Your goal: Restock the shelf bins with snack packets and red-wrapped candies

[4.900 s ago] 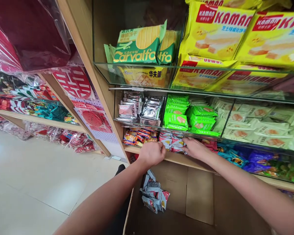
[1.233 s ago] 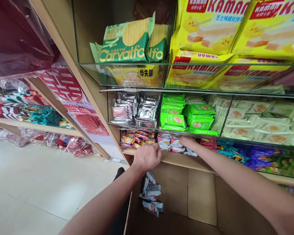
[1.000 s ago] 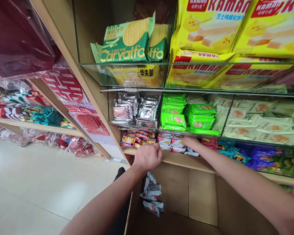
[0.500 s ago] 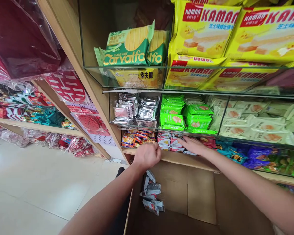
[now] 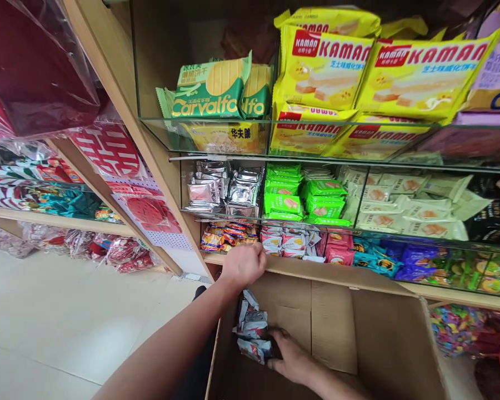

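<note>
My left hand (image 5: 244, 264) is closed on the far left corner of a cardboard box (image 5: 333, 322). Down inside that box, my right hand (image 5: 291, 355) has its thumb and fingers apart, close beside a few silver-grey snack packets (image 5: 253, 325). These packets lie in a small heap along the box's left side, and nothing shows in the right hand's grasp. Just beyond the box rim, pink-and-white snack packets (image 5: 292, 243) stand in rows on the low shelf.
Orange candy packets (image 5: 220, 236), teal packets (image 5: 375, 256) and purple packets (image 5: 416, 260) share the low shelf. Above are green wafer packets (image 5: 285, 203) and yellow KAMAN packs (image 5: 329, 66) behind glass fronts. A wooden upright (image 5: 137, 150) and tiled floor (image 5: 75, 322) lie left.
My right hand has left the pink-and-white packets on the shelf and moved down into the box beside the silver-grey packets. My left hand stays at the box corner.
</note>
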### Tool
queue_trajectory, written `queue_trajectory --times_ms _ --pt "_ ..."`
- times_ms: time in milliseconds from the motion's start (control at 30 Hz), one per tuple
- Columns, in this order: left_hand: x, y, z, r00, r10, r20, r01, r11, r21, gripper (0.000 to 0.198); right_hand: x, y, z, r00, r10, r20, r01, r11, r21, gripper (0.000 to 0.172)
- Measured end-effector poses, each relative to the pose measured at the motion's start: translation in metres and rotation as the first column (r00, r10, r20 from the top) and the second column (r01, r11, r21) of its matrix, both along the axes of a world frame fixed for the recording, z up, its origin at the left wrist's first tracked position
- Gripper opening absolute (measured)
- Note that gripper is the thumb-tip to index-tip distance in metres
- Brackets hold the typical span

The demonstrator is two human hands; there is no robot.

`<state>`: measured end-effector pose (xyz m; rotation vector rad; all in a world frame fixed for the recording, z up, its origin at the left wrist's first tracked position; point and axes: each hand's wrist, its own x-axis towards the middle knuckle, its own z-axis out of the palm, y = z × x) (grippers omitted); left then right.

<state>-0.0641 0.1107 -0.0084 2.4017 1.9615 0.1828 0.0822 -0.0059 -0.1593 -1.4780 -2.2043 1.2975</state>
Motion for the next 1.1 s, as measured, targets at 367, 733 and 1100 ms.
queue_trajectory --times_ms 367,733,1100 --pt "0.001 -0.002 0.002 1.0 0.0 -0.025 0.001 0.999 0.032 0.035 0.004 -0.003 -0.019 0.997 0.037 0.073 -0.045 0.993 0.108 0.017" --pt "0.012 -0.025 0.015 0.615 -0.074 0.785 0.091 0.996 0.023 0.028 0.053 -0.006 0.105 0.615 -0.5 -0.61 0.319 0.865 -0.388 0.039" --pt "0.045 -0.084 0.012 0.109 0.423 0.9 0.545 0.732 -0.41 0.038 0.059 -0.012 0.135 0.45 -0.58 -0.679 0.366 0.813 -0.452 0.035"
